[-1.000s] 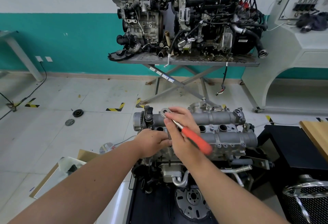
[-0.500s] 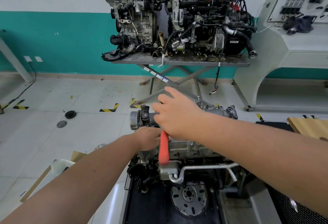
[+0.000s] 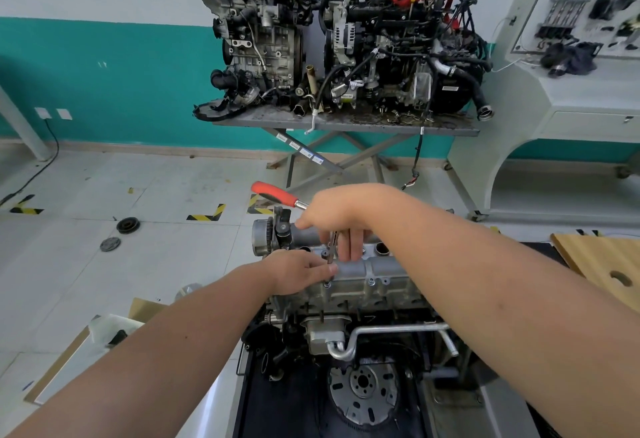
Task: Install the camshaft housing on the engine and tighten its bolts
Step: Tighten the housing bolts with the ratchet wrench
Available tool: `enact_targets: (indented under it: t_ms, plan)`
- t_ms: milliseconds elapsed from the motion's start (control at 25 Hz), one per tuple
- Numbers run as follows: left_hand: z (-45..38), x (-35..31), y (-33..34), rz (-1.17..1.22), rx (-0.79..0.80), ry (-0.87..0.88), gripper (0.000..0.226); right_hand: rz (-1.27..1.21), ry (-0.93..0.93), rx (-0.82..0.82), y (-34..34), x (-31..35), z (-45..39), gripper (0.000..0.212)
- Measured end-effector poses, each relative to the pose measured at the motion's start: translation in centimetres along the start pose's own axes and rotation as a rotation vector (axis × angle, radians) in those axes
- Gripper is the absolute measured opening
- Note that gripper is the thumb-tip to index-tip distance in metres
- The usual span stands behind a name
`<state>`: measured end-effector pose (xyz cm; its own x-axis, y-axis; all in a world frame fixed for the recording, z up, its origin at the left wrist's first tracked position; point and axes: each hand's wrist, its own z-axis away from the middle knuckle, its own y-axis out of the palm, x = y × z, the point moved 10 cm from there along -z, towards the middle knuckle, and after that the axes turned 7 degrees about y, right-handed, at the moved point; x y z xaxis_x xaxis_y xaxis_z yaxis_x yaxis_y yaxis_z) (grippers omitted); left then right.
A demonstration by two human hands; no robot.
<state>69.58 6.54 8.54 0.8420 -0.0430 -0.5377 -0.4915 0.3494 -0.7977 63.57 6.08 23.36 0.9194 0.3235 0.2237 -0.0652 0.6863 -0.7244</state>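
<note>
Ratchet (image 3: 277, 194) in right hand (image 3: 332, 212); left hand (image 3: 298, 271) seemingly steadies its extension.

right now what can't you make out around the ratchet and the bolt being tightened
- Ratchet head, head view: covered by the right hand.
- Socket tip and its bolt: hidden behind the left hand fingers.
- Far side of the camshaft housing: blocked by the right forearm.
- Bolt seating: too small to judge.

Behind you: two spare engines (image 3: 339, 39) on a scissor-lift table (image 3: 346, 124), pulley (image 3: 128, 225) on floor, wooden board (image 3: 602, 261), cardboard (image 3: 142, 307).
</note>
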Motion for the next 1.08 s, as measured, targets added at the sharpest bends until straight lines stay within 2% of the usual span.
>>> enact_targets:
  t_ms: [80, 120, 160, 240, 320, 360, 440, 520, 600, 640, 720, 760, 840, 880, 1000, 1080]
  plan:
    - [0.1, -0.1, -0.2, 0.017, 0.005, -0.013, 0.035, 0.075, -0.111, -0.085, -0.5, 0.9, 0.0, 0.03]
    - [0.2, -0.4, -0.3, 0.013, 0.016, -0.017, 0.033, 0.037, -0.163, -0.12, -0.4, 1.4, -0.3, 0.028]
    - [0.3, -0.4, -0.2, 0.003, 0.03, -0.023, 0.032, -0.164, -0.161, -0.091, -0.2, 1.1, -0.6, 0.028]
    - [0.3, -0.4, -0.1, 0.002, 0.04, -0.028, 0.034, -0.846, -0.108, 0.029, 0.7, 0.0, -1.6, 0.024]
    - [0.3, -0.1, -0.2, 0.015, 0.034, -0.043, 0.036, -1.383, -0.078, 0.03, 1.2, -1.4, -2.6, 0.018]
    - [0.1, 0.1, -0.2, 0.017, 0.039, -0.046, 0.04, -1.565, -0.082, 0.013, 1.5, -2.0, -2.8, 0.016]
    - [0.1, 0.3, 0.0, 0.013, 0.063, -0.041, 0.054, -1.777, -0.131, -0.023, 2.0, -2.5, -2.9, 0.015]
    - [0.1, 0.1, 0.1, 0.025, 0.087, -0.028, 0.047, -1.937, -0.187, -0.043, 2.2, -2.7, -2.9, 0.012]
    - [0.0, -0.1, 0.1, 0.034, 0.094, -0.014, 0.039, -2.041, -0.221, -0.051, 2.5, -3.2, -3.0, 0.005]
    - [0.0, -0.1, 0.1, 0.029, 0.096, -0.007, 0.038, -2.07, -0.258, -0.032, 2.6, -3.2, -3.0, 0.008]
    - [-0.2, -0.1, 0.1, 0.013, 0.085, 0.025, 0.042, -2.088, -0.4, 0.061, 3.0, -3.3, -2.9, 0.009]
    - [-0.4, -0.2, 0.0, 0.006, 0.083, 0.046, 0.042, -2.07, -0.496, 0.125, 3.1, -3.3, -2.6, 0.012]
    - [-0.4, -0.4, 0.0, 0.009, 0.084, 0.07, 0.037, -1.946, -0.68, 0.232, 3.4, -3.2, -1.7, 0.031]
    - [-0.4, -0.5, -0.1, 0.016, 0.084, 0.067, 0.034, -1.882, -0.715, 0.254, 3.5, -3.2, -1.5, 0.037]
    - [-0.4, -0.5, -0.1, 0.035, 0.058, 0.064, 0.036, -1.857, -0.735, 0.232, 2.8, -3.3, -1.7, 0.04]
    - [-0.5, -0.2, -0.1, 0.026, 0.048, 0.047, 0.034, -1.946, -0.734, 0.118, 2.3, -3.6, -1.8, 0.037]
